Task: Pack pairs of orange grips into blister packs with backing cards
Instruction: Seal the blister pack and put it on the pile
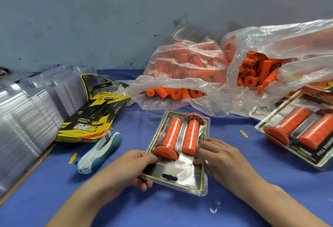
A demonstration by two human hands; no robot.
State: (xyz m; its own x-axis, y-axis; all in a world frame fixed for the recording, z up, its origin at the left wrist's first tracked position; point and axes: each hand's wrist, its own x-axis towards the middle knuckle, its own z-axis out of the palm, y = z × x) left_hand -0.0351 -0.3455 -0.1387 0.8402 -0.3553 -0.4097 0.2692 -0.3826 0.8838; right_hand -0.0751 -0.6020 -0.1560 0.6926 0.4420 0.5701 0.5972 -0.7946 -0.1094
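Note:
A clear blister pack (177, 172) with a black and yellow backing card lies in the middle of the blue cloth. Two orange grips (180, 136) sit side by side inside it. My left hand (137, 165) grips the pack's left edge, thumb on top and fingers under it. My right hand (216, 154) pinches the right edge beside the right-hand grip. Loose orange grips fill two clear plastic bags (189, 75) at the back. A pile of backing cards (93, 115) lies at the left. Stacks of empty blisters (27, 115) stand at the far left.
A white and teal stapler (99, 151) lies left of the pack. Finished packs (302, 133) are piled at the right. Small yellow card scraps (73, 158) dot the blue cloth (180, 212). A grey wall closes the back.

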